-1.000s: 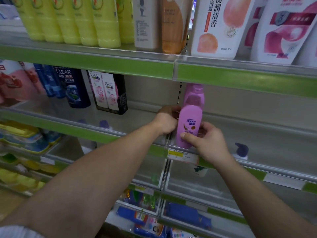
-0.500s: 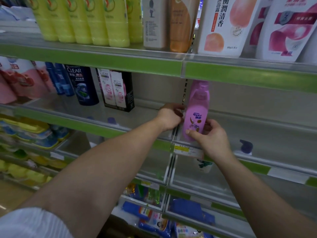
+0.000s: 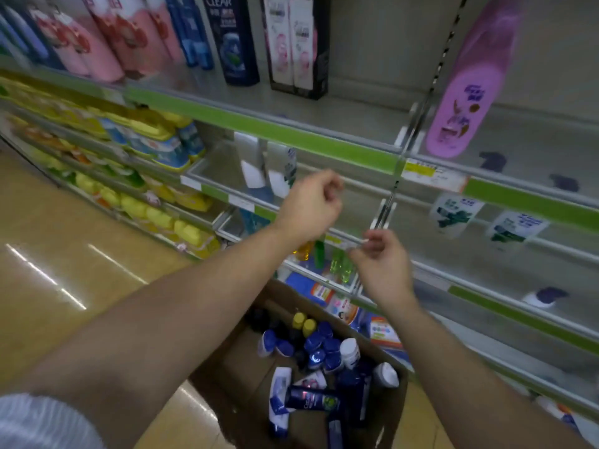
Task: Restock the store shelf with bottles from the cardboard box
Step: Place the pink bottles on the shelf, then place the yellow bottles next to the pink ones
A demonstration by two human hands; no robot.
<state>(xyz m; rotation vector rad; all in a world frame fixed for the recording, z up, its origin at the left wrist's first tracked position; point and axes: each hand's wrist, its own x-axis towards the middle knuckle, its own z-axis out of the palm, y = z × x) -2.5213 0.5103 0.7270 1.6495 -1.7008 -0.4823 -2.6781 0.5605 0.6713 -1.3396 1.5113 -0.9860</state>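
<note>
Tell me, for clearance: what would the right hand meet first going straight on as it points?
Probably the clear shelf divider just beyond the right hand; blur leaves depth unclear.

In front of you, the green-edged shelf [image 3: 291, 131] carries, from left to right, pink-red bottles [image 3: 97, 37], blue bottles [image 3: 194, 30], a dark CLEAR bottle [image 3: 233, 43] and a black twin-pack box [image 3: 298, 43], all set toward its far side. Just right of the perforated upright [image 3: 444, 59], one pink bottle [image 3: 466, 92] stands near the front edge. Below you, the tan floor [image 3: 64, 254] bears the open cardboard box [image 3: 240, 361] holding jumbled bottles [image 3: 321, 348].
</note>
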